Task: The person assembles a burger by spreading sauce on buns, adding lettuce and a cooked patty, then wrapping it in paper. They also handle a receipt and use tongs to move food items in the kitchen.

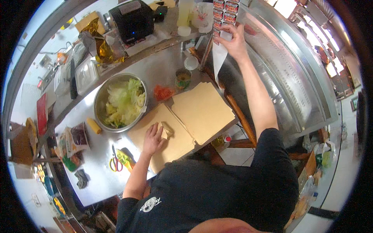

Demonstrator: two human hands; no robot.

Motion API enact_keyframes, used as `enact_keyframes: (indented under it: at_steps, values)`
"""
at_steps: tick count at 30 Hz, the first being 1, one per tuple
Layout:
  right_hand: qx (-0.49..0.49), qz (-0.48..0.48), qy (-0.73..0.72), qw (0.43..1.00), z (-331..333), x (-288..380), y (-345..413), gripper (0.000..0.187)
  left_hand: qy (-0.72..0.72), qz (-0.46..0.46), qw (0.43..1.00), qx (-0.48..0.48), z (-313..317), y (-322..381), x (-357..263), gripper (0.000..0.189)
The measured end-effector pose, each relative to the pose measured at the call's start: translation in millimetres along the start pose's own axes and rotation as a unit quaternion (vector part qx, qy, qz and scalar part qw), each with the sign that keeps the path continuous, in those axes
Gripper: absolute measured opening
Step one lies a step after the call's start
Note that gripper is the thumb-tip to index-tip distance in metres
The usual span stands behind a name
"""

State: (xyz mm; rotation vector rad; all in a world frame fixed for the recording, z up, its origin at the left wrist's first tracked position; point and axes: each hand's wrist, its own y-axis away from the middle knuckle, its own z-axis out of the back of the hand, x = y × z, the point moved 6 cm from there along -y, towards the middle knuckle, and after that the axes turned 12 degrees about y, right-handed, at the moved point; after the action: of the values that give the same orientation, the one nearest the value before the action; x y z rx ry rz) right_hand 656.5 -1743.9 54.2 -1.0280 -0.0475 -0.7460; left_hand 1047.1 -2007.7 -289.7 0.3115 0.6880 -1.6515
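My left hand [154,139] lies palm-down over a small folded brown paper packet [167,130], its fingers holding it against a stack of brown paper sheets [180,147]. A second stack of brown paper [204,112] adjoins that one on the right. Up at the back right, my right hand [234,40] has thumb and forefinger pinched at the edge of a hanging strip of printed stickers [225,13]. Below those fingers the strip shows bare white backing [219,58]. Whether a sticker has come loose between the fingertips is hard to tell.
A steel bowl [97,109] of lettuce [125,99] stands left of the paper. Nearby are shredded orange food [163,92], an open can [183,78], scissors [115,163] and a yellow roll [94,125]. A black printer [131,20] and a knife [73,81] occupy the shelf.
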Motion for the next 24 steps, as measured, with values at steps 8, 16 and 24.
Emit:
enact_keyframes:
  at_steps: [8, 16, 24]
  values:
    - [-0.108, -0.046, 0.027, 0.993, -52.1, -36.5, 31.6, 0.036, -0.016, 0.089, 0.996, -0.014, -6.0, 1.6, -7.1, 0.074]
    - [-0.145, 0.051, 0.075, 0.985, 11.6, -18.0, 36.7, 0.038, -0.006, 0.1, 0.994, -0.043, -10.0, 7.1, -7.0, 0.073]
    - [-0.112, 0.106, 0.111, 0.982, 29.9, -21.2, 60.4, 0.019, -0.011, 0.101, 0.994, -0.035, -11.6, 8.2, -7.2, 0.072]
